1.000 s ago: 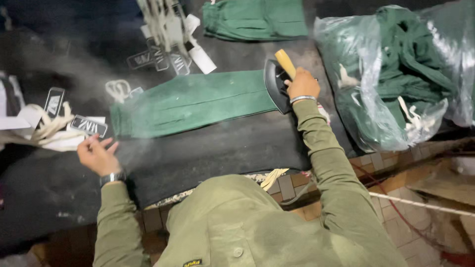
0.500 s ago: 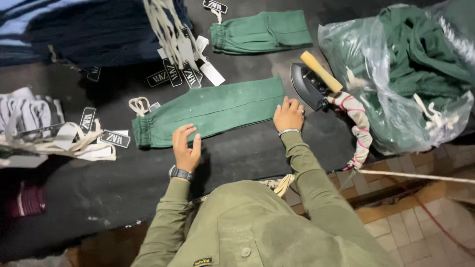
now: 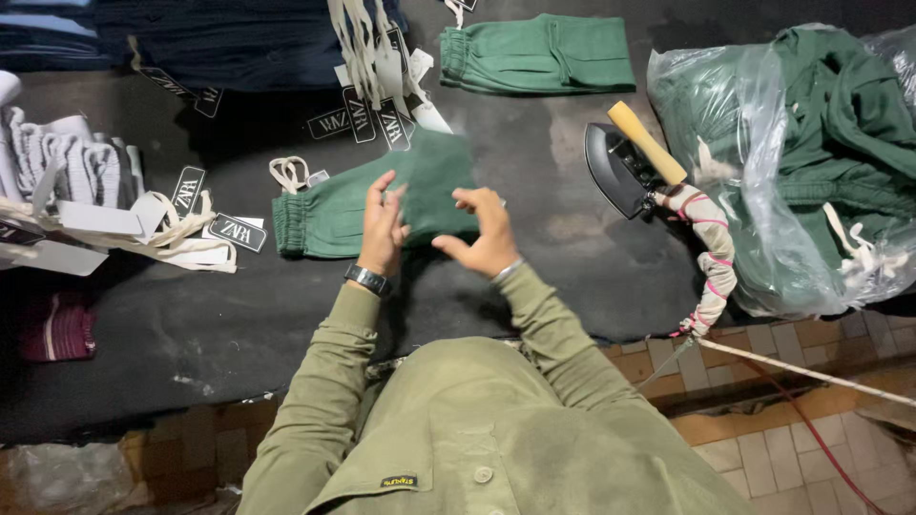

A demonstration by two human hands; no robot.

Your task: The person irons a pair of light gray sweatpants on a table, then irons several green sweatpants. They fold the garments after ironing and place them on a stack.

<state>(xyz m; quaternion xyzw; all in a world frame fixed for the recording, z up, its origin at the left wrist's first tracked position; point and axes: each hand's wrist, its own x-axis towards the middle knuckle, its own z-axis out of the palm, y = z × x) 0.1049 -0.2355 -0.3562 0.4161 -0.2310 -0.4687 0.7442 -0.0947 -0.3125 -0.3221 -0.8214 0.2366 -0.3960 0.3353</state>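
Green fabric, a small pair of shorts [image 3: 382,205], lies near the middle of a black padded work table [image 3: 239,315], its gathered waistband pointing toward nine o'clock. The person's left hand [image 3: 384,229] rests on the shorts with fingers curled over a folded edge, a dark watch on the wrist. The right hand [image 3: 485,232], just beside it toward three o'clock, pinches the other end of the fold, thumb and fingers bent and holding cloth.

At two o'clock from the hands sits a dark flat iron [image 3: 625,162] with a pale wooden handle, well apart from the shorts; its cloth-wrapped cord [image 3: 711,262] trails toward five o'clock off the table's edge. At three o'clock a clear plastic bag [image 3: 763,191] holds a heap of more green garments. At twelve o'clock lies a second folded green pair [image 3: 539,55]. Between eleven and twelve o'clock, black card tags on white strings [image 3: 372,105] lie scattered. At nine o'clock more tags and white cords [image 3: 181,234] rest beside pale folded clothing [image 3: 67,162]. Dark blue garments [image 3: 229,43] are stacked at eleven o'clock.
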